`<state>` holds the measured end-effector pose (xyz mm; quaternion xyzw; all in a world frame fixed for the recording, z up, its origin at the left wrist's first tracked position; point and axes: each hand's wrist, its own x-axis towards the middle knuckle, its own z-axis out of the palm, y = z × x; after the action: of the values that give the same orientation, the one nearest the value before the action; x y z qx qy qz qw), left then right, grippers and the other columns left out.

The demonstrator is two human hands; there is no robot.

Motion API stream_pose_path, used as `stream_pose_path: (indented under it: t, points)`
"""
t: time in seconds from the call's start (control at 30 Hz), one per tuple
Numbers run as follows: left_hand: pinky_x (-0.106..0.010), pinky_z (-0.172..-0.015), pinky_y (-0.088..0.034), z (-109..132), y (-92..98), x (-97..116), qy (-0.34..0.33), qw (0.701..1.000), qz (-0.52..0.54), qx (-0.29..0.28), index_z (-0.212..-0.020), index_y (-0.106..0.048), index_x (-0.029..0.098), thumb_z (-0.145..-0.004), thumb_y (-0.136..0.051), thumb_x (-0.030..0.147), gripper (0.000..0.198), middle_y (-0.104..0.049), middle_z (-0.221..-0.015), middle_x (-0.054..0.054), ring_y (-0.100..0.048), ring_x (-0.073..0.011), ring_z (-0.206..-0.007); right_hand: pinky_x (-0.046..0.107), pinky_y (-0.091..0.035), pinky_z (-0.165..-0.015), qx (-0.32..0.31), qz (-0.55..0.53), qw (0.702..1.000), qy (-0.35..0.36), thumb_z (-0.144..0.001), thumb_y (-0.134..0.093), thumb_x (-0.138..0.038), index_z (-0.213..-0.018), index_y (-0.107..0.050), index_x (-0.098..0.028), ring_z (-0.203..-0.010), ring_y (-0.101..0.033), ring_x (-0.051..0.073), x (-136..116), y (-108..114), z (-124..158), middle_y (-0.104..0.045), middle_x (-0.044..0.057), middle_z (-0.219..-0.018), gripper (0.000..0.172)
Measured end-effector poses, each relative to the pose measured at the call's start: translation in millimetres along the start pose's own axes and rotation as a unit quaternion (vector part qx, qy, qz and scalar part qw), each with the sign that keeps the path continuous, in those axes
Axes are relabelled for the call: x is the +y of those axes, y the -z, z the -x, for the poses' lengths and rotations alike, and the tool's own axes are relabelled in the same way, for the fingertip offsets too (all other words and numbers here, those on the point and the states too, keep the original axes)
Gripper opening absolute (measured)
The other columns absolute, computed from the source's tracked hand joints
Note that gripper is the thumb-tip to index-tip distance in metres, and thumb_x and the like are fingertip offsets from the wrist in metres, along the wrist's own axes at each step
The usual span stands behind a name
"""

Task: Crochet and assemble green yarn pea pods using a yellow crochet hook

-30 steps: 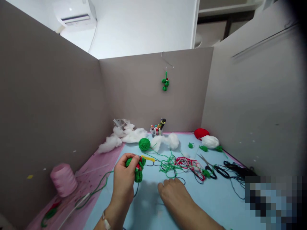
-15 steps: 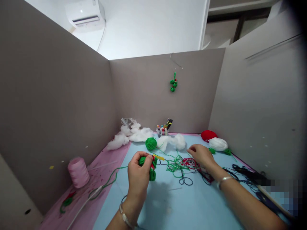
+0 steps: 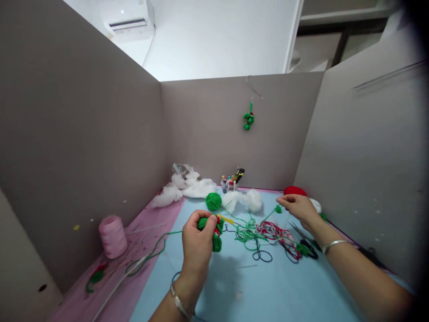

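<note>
My left hand is closed around a green crocheted piece with red trim, held just above the blue mat. A yellow hook sticks out of the piece to the right. My right hand is stretched to the far right of the mat. Its fingertips pinch a small green crocheted ball, and a green thread trails from the ball toward the tangle of green, red and dark yarn between my hands.
A green yarn ball, white stuffing and a cup of tools sit at the back. Red yarn lies behind my right hand, scissors below it. A pink spool stands left. Grey partitions enclose three sides.
My right hand went from the near mat out to the far right and closed on the small green ball. My left hand kept its hold on the green piece.
</note>
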<state>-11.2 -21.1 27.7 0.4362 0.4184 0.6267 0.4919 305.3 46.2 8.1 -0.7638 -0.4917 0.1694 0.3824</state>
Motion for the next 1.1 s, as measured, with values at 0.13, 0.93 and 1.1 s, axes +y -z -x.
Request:
stream_pose_path:
  t: [0.13, 0.93, 1.1]
  points:
    - [-0.016, -0.044, -0.035, -1, 0.1, -2, -0.008, 1.0, -0.004, 0.0, -0.071, -0.054, 0.017, -0.07, -0.063, 0.032, 0.017, -0.057, -0.055, 0.003, -0.048, -0.0075, -0.047, 0.034, -0.055, -0.07, 0.003, -0.089, 0.996, -0.007, -0.091, -0.057, -0.031, -0.11, -0.059, -0.015, -0.083, -0.064, 0.016, -20, 12, 6, -0.063, 0.005, -0.104, 0.024]
    - [-0.017, -0.044, -0.036, 0, 1.5, -1, -0.022, 1.0, 0.003, 0.006, -0.073, -0.055, 0.017, -0.071, -0.062, 0.032, 0.016, -0.055, -0.054, 0.003, -0.047, -0.0083, -0.048, 0.027, -0.045, -0.05, 0.009, 0.038, 0.972, 0.232, -0.086, -0.054, -0.045, -0.074, -0.057, -0.018, -0.046, -0.054, 0.012, -98, 38, 62, -0.058, -0.004, -0.056, 0.03]
    - [-0.017, -0.042, -0.035, 0, 1.9, 0, -0.022, 0.999, 0.016, 0.03, -0.074, -0.055, 0.018, -0.069, -0.065, 0.034, 0.019, -0.054, -0.054, 0.004, -0.046, -0.0086, -0.047, 0.031, -0.049, -0.067, -0.058, 0.236, 0.939, 0.241, -0.089, -0.057, -0.033, -0.078, -0.061, -0.016, -0.07, -0.06, 0.013, -71, -10, 77, -0.063, 0.001, -0.08, 0.021]
